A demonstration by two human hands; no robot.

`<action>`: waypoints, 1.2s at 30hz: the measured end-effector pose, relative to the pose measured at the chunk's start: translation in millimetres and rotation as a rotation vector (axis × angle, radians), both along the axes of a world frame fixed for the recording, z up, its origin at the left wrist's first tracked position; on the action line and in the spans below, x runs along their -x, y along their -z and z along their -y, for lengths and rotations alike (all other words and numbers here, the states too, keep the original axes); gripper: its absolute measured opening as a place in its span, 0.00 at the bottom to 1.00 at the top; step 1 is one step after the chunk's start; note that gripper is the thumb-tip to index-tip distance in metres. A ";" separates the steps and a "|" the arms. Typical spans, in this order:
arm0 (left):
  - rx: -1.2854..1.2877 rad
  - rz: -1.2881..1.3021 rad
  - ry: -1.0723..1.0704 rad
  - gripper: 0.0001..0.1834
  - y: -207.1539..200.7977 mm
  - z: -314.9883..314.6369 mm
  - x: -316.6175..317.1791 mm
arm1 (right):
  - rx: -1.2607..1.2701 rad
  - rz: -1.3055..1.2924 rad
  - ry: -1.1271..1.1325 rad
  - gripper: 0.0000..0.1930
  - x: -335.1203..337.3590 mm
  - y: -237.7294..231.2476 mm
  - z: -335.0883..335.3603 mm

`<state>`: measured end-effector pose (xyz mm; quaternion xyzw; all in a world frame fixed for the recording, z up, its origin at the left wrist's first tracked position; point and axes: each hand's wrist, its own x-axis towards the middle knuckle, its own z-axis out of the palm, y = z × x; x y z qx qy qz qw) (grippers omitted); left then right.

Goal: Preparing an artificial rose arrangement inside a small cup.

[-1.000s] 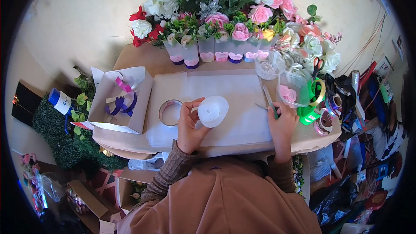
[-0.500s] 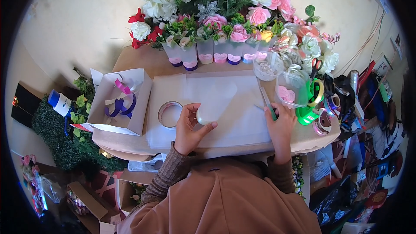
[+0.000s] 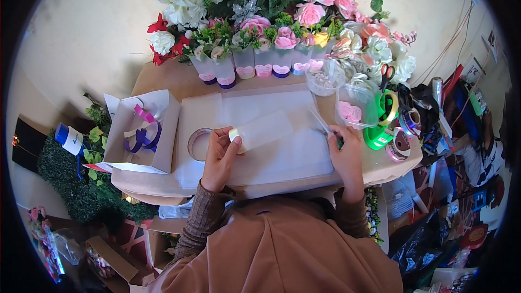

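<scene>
My left hand [image 3: 219, 156] pinches the pale, rounded end of a translucent paper sleeve [image 3: 266, 131]. The sleeve points away to the right above a stack of white translucent sheets [image 3: 271, 165]. Scissors [image 3: 322, 121] are in my right hand [image 3: 345, 151], their blades aimed up and to the left, with part of the dark green handle showing between my fingers. A roll of clear tape [image 3: 192, 153] lies on the sheets, partly behind my left hand.
On the left stands an open white box [image 3: 169, 149] with purple ribbon pieces. Filled flower sleeves [image 3: 222, 68] line the back. To the right are a tub of pink pieces [image 3: 355, 122], a tub of white bits [image 3: 324, 87], a green tape dispenser [image 3: 375, 137] and ribbon spools [image 3: 399, 146].
My left hand has turned the sleeve, so its closed end shows less and its length lies more sideways. The scissors stay in my right hand. The whole view has shifted slightly.
</scene>
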<state>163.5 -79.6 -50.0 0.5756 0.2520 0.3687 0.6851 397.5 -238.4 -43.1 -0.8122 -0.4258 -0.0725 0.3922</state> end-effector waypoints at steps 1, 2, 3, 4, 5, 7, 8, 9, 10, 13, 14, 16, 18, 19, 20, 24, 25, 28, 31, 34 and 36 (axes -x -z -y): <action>-0.028 -0.021 -0.002 0.22 0.1 0.5 -1.4 | -0.037 -0.069 -0.054 0.09 0.0 -2.9 2.0; -0.056 -0.042 -0.004 0.20 0.1 1.2 -2.9 | -0.036 -0.070 -0.050 0.09 0.5 -7.7 4.4; -0.055 -0.043 0.000 0.20 0.9 2.0 -4.8 | -0.045 -0.106 -0.083 0.09 1.1 -13.8 7.1; -0.106 -0.061 -0.016 0.20 2.2 2.8 -7.0 | -0.055 -0.143 -0.114 0.09 1.7 -19.3 10.1; -0.157 -0.078 -0.031 0.20 3.1 3.3 -8.6 | -0.054 -0.144 -0.109 0.09 1.2 -23.2 13.6; -0.188 -0.110 -0.043 0.20 4.0 3.6 -10.3 | -0.040 -0.129 -0.180 0.09 -1.7 -29.3 21.2; -0.220 -0.141 -0.060 0.20 4.7 3.7 -11.1 | -0.040 -0.131 -0.176 0.09 -2.4 -33.0 24.5; -0.220 -0.143 -0.056 0.20 5.3 3.4 -12.0 | -0.014 -0.091 -0.207 0.10 -2.8 -36.6 27.6; -0.230 -0.159 -0.062 0.20 4.9 3.0 -13.7 | 0.011 -0.051 -0.237 0.10 -3.1 -39.1 29.9; -0.273 -0.192 -0.074 0.20 6.7 1.8 -18.4 | 0.055 -0.061 -0.280 0.10 0.1 -40.0 29.8; -0.306 -0.207 -0.082 0.20 6.6 1.5 -20.3 | 0.054 -0.062 -0.278 0.10 1.6 -38.1 27.9; -0.329 -0.252 -0.081 0.20 -0.8 3.6 -22.3 | 0.055 -0.065 -0.334 0.10 4.7 -30.0 21.3; -0.351 -0.297 -0.081 0.19 -4.8 3.8 -24.5 | 0.069 -0.038 -0.348 0.10 7.3 -20.4 13.9; -0.374 -0.329 -0.104 0.19 -5.5 3.1 -24.9 | 0.085 -0.008 -0.364 0.10 9.3 -17.0 10.5; -0.395 -0.360 -0.126 0.19 -6.0 2.3 -25.4 | 0.085 -0.009 -0.365 0.10 11.8 -15.1 8.2; -0.441 -0.406 -0.141 0.20 -3.4 -1.5 -25.0 | 0.114 -0.027 -0.353 0.09 18.9 -9.7 2.1; -0.486 -0.413 -0.152 0.20 -1.3 -2.2 -25.5 | 0.108 -0.045 -0.348 0.08 19.6 -8.9 1.0; -0.553 -0.419 -0.170 0.20 1.1 -1.1 -24.6 | 0.133 -0.021 -0.326 0.08 19.3 -6.0 0.3; -0.621 -0.426 -0.175 0.20 3.9 -1.6 -19.0 | 0.135 0.045 -0.310 0.09 19.9 -3.7 -0.5; -0.633 -0.413 -0.167 0.20 2.5 1.2 -12.4 | 0.127 0.037 -0.312 0.09 19.9 -2.6 -1.1; -0.599 -0.393 -0.163 0.21 1.1 4.0 -6.6 | 0.126 0.021 -0.317 0.09 20.6 -1.5 -1.1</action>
